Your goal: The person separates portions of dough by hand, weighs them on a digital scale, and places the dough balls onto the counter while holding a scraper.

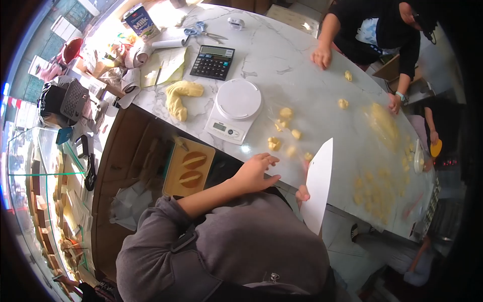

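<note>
My left hand is over the table's near edge, in front of the scale. Its fingers are apart and nothing is in them. My right hand grips a flat white sheet, held upright on edge; most of that hand is hidden behind it. Several small dough pieces lie on the table just beyond my hands. A white kitchen scale with a bare round platform stands beyond my left hand. Left of the scale lies a curved roll of yellow dough.
A calculator, scissors and a milk carton are at the back left. Two loaves lie on a tray below the table edge. Plastic covers dough on the right. A person's hand rests across the table.
</note>
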The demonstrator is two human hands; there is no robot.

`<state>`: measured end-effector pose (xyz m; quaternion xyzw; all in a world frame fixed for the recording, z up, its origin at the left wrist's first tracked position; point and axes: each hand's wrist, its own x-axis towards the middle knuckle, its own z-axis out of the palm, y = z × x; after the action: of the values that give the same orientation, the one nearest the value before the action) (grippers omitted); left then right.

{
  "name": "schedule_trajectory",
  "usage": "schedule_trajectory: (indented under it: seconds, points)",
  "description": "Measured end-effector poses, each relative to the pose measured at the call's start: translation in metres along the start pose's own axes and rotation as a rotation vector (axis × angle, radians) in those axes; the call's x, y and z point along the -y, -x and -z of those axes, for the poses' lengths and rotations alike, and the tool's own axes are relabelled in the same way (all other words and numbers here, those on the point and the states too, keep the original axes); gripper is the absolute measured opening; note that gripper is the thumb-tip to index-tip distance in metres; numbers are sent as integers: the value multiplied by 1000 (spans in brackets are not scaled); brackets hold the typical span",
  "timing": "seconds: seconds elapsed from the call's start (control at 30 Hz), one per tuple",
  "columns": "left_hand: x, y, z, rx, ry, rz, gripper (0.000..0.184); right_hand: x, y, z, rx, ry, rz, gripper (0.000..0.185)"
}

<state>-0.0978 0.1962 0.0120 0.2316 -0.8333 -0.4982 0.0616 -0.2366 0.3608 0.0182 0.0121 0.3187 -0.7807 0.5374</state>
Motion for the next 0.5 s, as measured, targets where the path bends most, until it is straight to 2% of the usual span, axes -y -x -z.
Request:
schedule_trajectory:
  seconds: [0.03,0.17,0.27,0.33,0.4,0.5]
  points:
    - [2,6,9,67,176,121,42,-10,2,2,-49,-54,-15,49]
    - [23,15,22,12,572,504,39,-46,-4,23,-172,95,-112,48]
    - [34,21,41,47,528,563,37,-52,-4,11,-320,158,-189,49]
    - [49,33,60,13,466,474,35,-45,4,-1,-411,247,-173,44]
    - [68,46,81,-193,370,414,31,-31,13,1,-536,402,-173,41]
    - [97,61,115,-662,421,488,23,-10,13,35,-678,375,64,36]
